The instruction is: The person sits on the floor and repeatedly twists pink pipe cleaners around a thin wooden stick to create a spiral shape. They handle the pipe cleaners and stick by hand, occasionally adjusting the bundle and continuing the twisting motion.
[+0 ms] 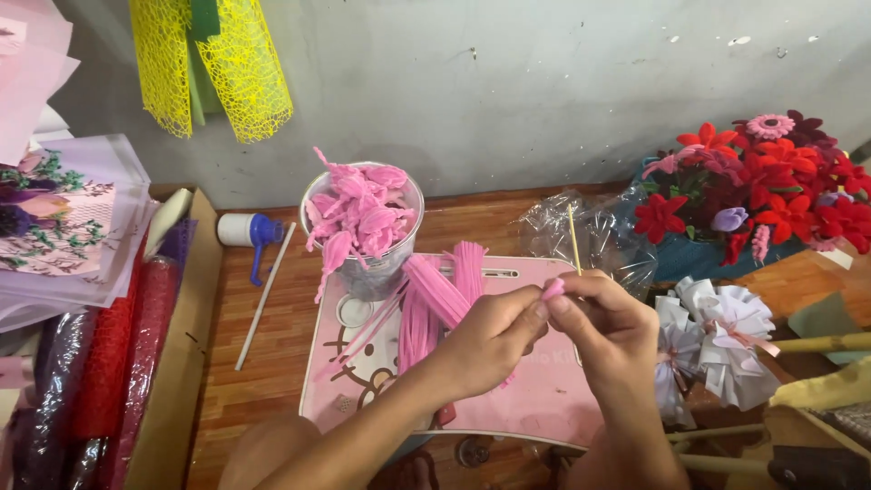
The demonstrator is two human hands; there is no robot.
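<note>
My left hand [493, 338] and my right hand [606, 325] meet over a pink lap tray [544, 399]. Together they pinch a small pink fuzzy piece [552, 289] at the fingertips. My right hand also holds a thin wooden stick [573, 238] that points up and away. A bundle of pink pipe cleaners [435, 295] lies on the tray just left of my hands. Behind it stands a clear cup [363, 231] full of pink fuzzy shapes.
A bouquet of red and pink fuzzy flowers [758, 186] sits at the right, with white paper flowers [721, 340] below it and crumpled clear wrap [599, 231] beside them. A white rod [265, 295] and a blue-capped bottle [247, 231] lie on the wooden floor. Rolls of wrap fill a box [177, 363] at left.
</note>
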